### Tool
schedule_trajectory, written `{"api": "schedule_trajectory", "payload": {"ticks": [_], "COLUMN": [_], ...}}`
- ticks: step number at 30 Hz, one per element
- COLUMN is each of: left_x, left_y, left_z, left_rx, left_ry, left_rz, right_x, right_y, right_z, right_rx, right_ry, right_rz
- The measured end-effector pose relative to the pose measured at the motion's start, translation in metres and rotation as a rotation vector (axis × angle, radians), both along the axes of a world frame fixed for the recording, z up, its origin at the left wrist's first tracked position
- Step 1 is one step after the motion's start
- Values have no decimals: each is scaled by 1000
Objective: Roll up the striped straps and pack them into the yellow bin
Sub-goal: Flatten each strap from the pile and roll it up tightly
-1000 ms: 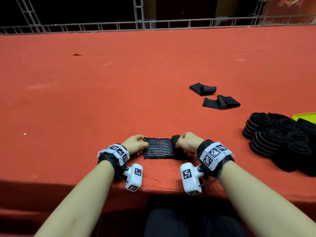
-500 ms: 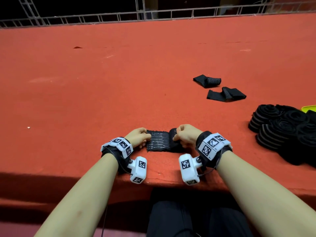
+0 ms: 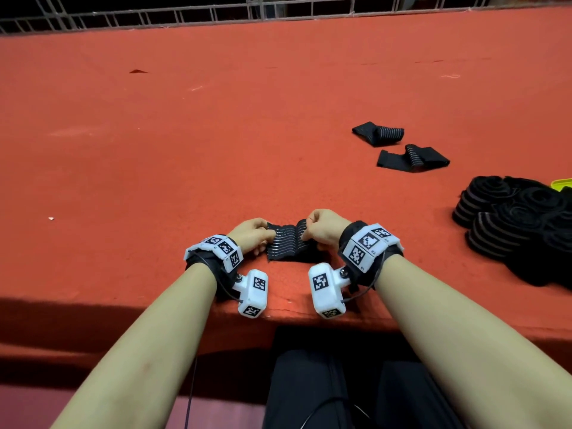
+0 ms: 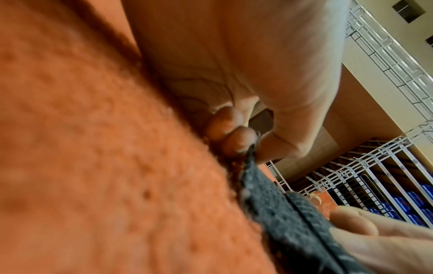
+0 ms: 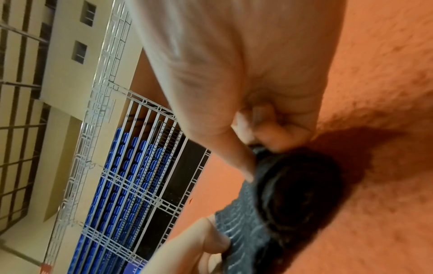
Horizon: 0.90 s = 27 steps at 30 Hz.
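Note:
A black strap with thin grey stripes lies near the table's front edge, partly rolled from its right end. My right hand curls its fingers over the rolled end. My left hand pinches the flat left end between thumb and fingers. Two loose straps lie further back to the right. A heap of rolled straps sits at the right edge, and behind it a corner of the yellow bin shows.
The red felt table stretches far back to a white metal railing. Its front edge runs just under my wrists. My dark trousers show below the edge.
The flat stretch of strap between my hands has grown shorter as the roll at the right hand moved leftward. Both hands now sit closer together.

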State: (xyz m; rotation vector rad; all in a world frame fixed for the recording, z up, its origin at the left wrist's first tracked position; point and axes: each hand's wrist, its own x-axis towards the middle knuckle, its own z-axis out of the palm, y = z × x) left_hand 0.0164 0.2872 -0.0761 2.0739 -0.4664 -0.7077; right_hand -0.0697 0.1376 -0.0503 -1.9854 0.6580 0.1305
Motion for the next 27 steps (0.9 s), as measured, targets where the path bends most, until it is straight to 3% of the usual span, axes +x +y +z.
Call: {"api": "schedule_trajectory", "payload": {"ticks": [3, 8, 11, 15, 19, 23, 27], "left_x": [-1, -3, 0, 2, 1, 0, -1], "left_y": [0, 1, 0, -1, -1, -1, 0], "left_z": [1, 0, -1, -1, -1, -1, -1], "left_rx": [5, -14, -11, 10, 3, -29, -38], "left_ry": [-9, -16, -20, -14, -3, -1, 4], "left_rz": [0, 17, 19, 10, 21, 38, 82], "right_x": [4, 11, 14, 12, 11, 17, 18], "right_y": [-1, 16, 18, 2, 2, 14, 10], "right_z": [-1, 3, 2, -2, -6, -4, -4], "right_rx": [16, -265, -138, 55, 6, -108, -98], "right_ry": [10, 31, 30, 54, 138, 89, 74], "right_rz": [-84, 53, 116, 50, 18, 109, 141]}}
